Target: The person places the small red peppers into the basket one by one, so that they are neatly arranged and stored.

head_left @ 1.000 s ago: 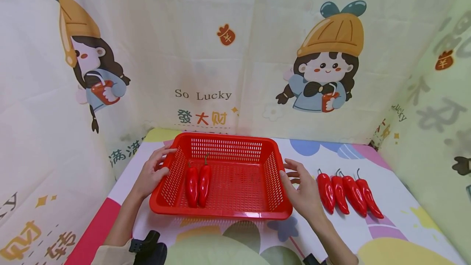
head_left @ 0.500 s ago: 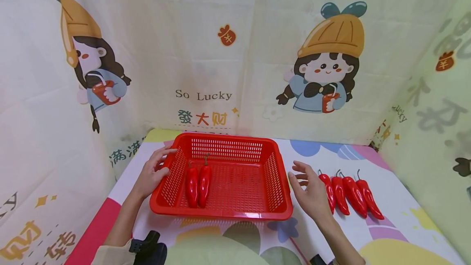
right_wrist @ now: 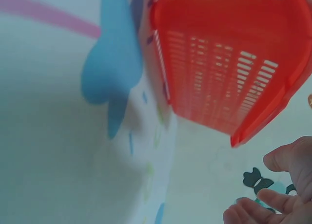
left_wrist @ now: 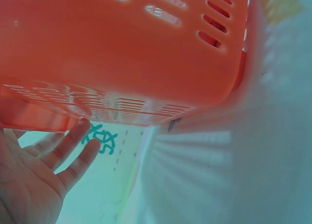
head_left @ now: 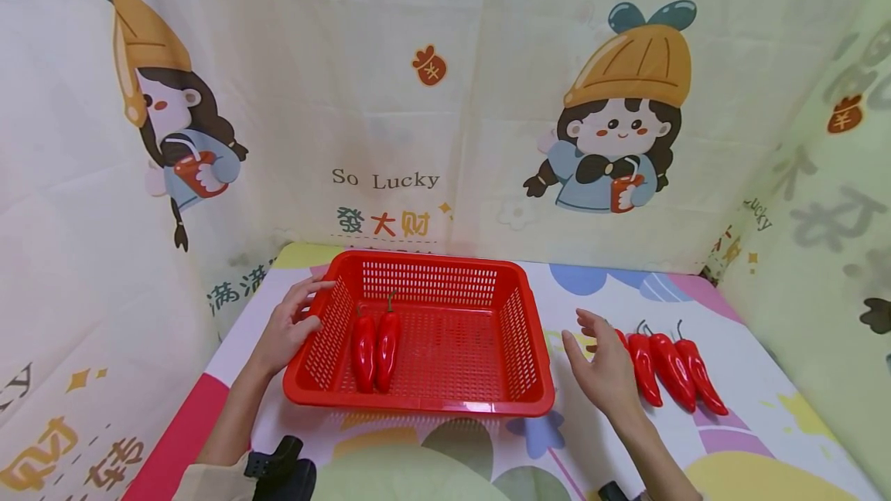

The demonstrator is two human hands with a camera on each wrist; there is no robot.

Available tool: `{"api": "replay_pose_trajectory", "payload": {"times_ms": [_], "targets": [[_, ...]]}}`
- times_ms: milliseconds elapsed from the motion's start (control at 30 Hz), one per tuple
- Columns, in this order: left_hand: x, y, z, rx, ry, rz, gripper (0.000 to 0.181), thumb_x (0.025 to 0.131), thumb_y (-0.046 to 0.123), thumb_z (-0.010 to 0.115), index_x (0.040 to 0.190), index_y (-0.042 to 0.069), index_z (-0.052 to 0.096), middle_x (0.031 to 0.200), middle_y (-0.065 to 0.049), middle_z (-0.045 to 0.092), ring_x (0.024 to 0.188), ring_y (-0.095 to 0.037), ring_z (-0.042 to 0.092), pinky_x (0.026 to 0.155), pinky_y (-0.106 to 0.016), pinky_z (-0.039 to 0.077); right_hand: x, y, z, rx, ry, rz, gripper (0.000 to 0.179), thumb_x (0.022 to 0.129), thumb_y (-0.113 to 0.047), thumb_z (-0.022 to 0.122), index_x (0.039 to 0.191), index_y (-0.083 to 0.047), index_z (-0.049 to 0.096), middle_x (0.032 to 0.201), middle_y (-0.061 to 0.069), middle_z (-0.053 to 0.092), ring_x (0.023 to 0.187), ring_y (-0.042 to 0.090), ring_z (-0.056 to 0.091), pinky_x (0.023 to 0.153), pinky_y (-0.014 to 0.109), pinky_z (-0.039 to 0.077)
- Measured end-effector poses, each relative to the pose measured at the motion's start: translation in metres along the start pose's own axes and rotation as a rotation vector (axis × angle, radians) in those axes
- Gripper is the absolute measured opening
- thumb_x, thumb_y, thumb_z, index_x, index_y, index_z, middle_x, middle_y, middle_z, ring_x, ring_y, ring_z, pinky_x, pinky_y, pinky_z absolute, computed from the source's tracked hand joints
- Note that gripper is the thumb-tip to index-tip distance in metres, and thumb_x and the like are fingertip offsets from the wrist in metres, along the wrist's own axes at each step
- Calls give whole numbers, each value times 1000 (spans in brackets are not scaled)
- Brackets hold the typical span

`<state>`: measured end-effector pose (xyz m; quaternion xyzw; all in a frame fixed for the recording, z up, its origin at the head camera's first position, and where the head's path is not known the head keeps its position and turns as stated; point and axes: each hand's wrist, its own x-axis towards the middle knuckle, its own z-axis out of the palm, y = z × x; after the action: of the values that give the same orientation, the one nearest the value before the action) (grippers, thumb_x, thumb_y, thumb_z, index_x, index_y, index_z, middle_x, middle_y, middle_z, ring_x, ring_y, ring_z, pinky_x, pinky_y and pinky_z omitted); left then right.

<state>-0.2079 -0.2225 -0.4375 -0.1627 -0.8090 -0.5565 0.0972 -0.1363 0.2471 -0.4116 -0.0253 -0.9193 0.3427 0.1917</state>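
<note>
A red plastic basket (head_left: pixel 445 407) with slotted walls stands on the table. Two red chili peppers lie side by side in its left half, a left pepper (head_left: pixel 363 354) and a right pepper (head_left: pixel 387 350). My left hand (head_left: pixel 281 331) rests at the basket's left rim, its fingers fairly straight in the left wrist view. Apart from the basket's right side, my right hand (head_left: pixel 604 368) holds nothing, thumb and fingers spread. Just beyond it lies a row of several chili peppers (head_left: pixel 671 371); the hand hides most of the leftmost pepper (head_left: pixel 622 337).
The patterned tabletop (head_left: pixel 759 377) extends past the pepper row to the right. A printed cloth (head_left: pixel 480 138) hangs behind the table and along both sides. A black wrist strap (head_left: pixel 278 458) is on the left forearm.
My right hand has left the basket's right rim and moved right, now partly covering the leftmost loose pepper. The left hand, basket and peppers stay in place.
</note>
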Motion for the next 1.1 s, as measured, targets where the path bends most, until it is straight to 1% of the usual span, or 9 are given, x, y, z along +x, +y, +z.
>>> {"api": "replay_pose_trajectory", "payload": {"times_ms": [133,233,333,467,600,733,833,967,1100], "targets": [[0,0,0,-11,-5,-1,62,85,-4,60,145,8,52,159,-15,37,120,-38,55,84,-28,59,-1,6,-1,-32,31,-22,56,94,-22,71,143,-1,52,138,24,59,119,42,60,91,58,57],[0,0,0,-23,-9,-5,62,85,-5,59,145,7,52,157,-16,38,119,-40,55,82,-32,61,0,11,0,-54,56,-52,55,93,-19,72,141,1,53,136,26,59,119,44,59,90,61,56],[0,0,0,-29,-13,-10,62,85,-4,59,145,8,52,157,-16,38,118,-40,56,81,-33,62,1,16,-1,-77,68,-59,55,92,-17,72,140,3,54,135,28,59,116,44,58,89,63,56],[0,0,0,-31,-16,-11,62,85,-4,59,145,8,52,157,-16,38,118,-40,56,81,-32,61,1,21,-3,-88,60,-42,57,92,-17,72,142,3,52,138,28,56,119,45,54,94,67,51],[0,0,-1,-26,-11,-8,62,85,-4,60,145,8,52,157,-16,39,118,-39,55,82,-31,61,2,24,-5,-84,41,-22,59,93,-19,71,143,2,50,142,28,53,127,46,50,100,70,46],[0,1,-1,-18,-8,-9,62,84,-4,60,145,8,53,156,-16,39,118,-38,55,83,-31,60,2,26,-8,-91,23,10,61,93,-21,72,145,1,49,144,27,51,128,46,49,99,69,47],[0,1,-1,-3,-5,-9,62,84,-3,61,145,8,53,156,-16,40,119,-38,55,84,-28,59,2,28,-10,-105,20,27,62,93,-22,71,146,0,48,143,26,51,126,46,50,96,67,50],[1,2,-1,20,-2,-2,61,85,-3,61,144,7,54,157,-16,40,121,-37,55,87,-23,55,3,31,-11,-119,24,22,61,93,-20,71,145,1,49,141,27,53,124,47,51,94,66,52],[1,3,-1,18,-5,-7,61,85,-3,61,144,7,53,156,-16,40,120,-38,55,86,-23,56,3,36,-11,-127,-2,41,62,92,-19,72,145,2,47,140,28,52,125,47,49,95,66,51]]}}
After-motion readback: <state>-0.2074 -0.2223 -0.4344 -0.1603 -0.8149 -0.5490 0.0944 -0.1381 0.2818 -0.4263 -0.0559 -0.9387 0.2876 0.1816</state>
